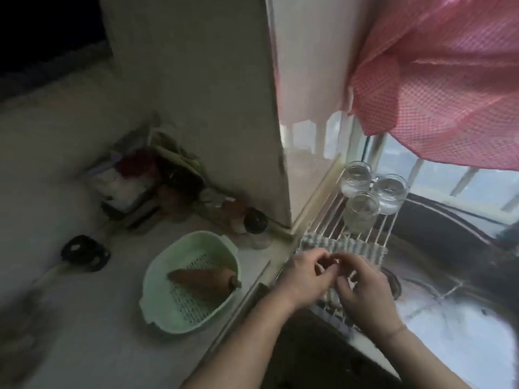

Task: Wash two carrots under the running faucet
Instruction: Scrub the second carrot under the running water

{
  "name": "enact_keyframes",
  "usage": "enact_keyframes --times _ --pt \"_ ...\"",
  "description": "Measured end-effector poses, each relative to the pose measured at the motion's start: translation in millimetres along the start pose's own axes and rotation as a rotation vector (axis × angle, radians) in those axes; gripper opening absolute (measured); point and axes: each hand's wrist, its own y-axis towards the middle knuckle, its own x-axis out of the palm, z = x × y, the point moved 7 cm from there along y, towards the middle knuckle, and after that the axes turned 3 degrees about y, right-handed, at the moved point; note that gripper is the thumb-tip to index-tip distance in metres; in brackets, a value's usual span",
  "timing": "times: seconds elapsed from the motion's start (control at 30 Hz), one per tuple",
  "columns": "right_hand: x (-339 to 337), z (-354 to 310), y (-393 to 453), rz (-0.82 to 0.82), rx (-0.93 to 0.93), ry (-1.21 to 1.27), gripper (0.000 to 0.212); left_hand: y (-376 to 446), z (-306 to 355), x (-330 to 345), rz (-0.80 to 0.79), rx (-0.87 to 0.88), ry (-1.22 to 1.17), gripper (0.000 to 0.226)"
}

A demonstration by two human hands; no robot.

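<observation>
Both hands meet over the roll-up drying rack (362,237) at the sink's left edge: left hand (306,276) and right hand (362,290) have fingers loosely curled, fingertips touching each other, with no carrot seen in either; whether they pinch something small cannot be told through blur. Carrots (205,279) lie in the green strainer basket (157,301) on the counter, apart from the hands. Risks: no faucet or stream is in view, so washing may not start; an elbow sweep could knock the basket or the glass jars (362,209) into the sink (449,276). Counts: two hands, one basket, three jars, one rack; carrots look like one or two, overlapping and blurred.
</observation>
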Motion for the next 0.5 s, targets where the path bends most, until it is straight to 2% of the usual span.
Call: enact_keyframes --times 0.07,0.17,0.27,0.37,0.5 --pt "45.6 -39.6 21.7 -0.135 -0.059 0.061 0.037 -14.9 -24.4 -56.7 0.101 -0.017 0.027 0.008" --pt "109.0 -94.6 36.3 -0.371 -0.184 0.074 0.048 -48.0 -63.2 -129.9 0.248 -0.062 0.013 0.025" --pt "155.7 -129.8 34.8 -0.544 -0.313 -0.153 0.066 -75.9 -110.9 -177.9 0.345 -0.084 0.160 0.030" --pt "179.9 -140.7 30.4 -0.551 -0.376 -0.404 0.076 -88.9 -148.3 -188.7 0.198 -0.152 0.284 0.055" --pt "193.5 -131.4 29.5 -0.501 -0.373 -0.520 0.076 -87.3 -171.3 -177.0 0.027 -0.100 0.474 0.070"
